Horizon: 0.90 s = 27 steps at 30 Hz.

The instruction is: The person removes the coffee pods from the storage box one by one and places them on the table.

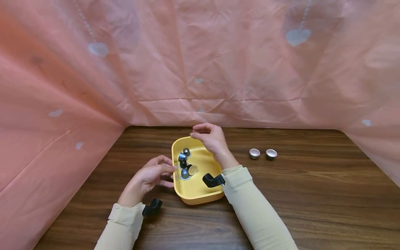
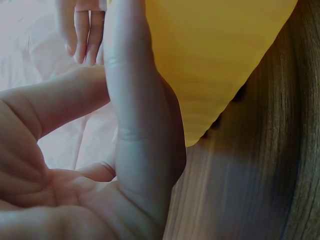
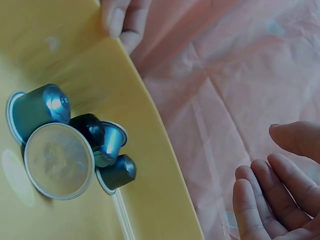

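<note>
A yellow plastic tray stands on the table with several coffee capsules gathered along its left side. One capsule lies with its pale lid facing up; the others around it are blue, dark green and black. At the tray's left wall, my left hand grips the rim, thumb at the top edge and fingers outside. My right hand hovers over the tray's far right part, its fingers loosely bent and holding nothing.
Two more capsules, a left one and a right one, sit lid up on the wooden table right of the tray. A pink curtain with pale hearts hangs behind the table and along its sides.
</note>
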Motion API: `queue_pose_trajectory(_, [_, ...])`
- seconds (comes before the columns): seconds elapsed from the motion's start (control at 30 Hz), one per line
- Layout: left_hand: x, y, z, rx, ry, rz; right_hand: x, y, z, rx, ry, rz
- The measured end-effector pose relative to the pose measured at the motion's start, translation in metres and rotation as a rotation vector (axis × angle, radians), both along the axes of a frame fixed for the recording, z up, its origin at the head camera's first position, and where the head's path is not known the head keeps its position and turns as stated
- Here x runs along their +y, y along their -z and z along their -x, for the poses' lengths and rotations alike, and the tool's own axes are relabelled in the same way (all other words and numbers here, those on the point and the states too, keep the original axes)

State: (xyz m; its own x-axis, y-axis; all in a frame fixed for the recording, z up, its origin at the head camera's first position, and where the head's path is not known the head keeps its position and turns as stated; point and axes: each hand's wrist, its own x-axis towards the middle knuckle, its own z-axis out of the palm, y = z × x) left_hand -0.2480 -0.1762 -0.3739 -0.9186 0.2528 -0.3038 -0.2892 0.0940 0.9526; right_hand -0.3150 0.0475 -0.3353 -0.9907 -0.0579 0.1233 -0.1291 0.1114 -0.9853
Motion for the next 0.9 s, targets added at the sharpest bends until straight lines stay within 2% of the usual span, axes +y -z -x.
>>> queue_pose_trajectory(0.27, [-0.005, 0.003, 0.000, 0.003, 0.007, -0.013, -0.012, 0.007, 0.008, 0.008, 0.051, -0.171])
queue_pose_trajectory(0.53, [-0.006, 0.005, 0.002, 0.006, 0.007, -0.016, -0.023, 0.006, 0.014, -0.018, 0.082, -0.145])
queue_pose_trajectory(0.67, [-0.005, 0.005, 0.003, 0.007, 0.006, -0.021, -0.030, 0.008, 0.017, -0.025, 0.093, -0.167])
queue_pose_trajectory(0.9, [-0.006, 0.005, 0.001, 0.006, 0.006, -0.022, -0.040, 0.021, 0.018, 0.041, 0.093, -0.298])
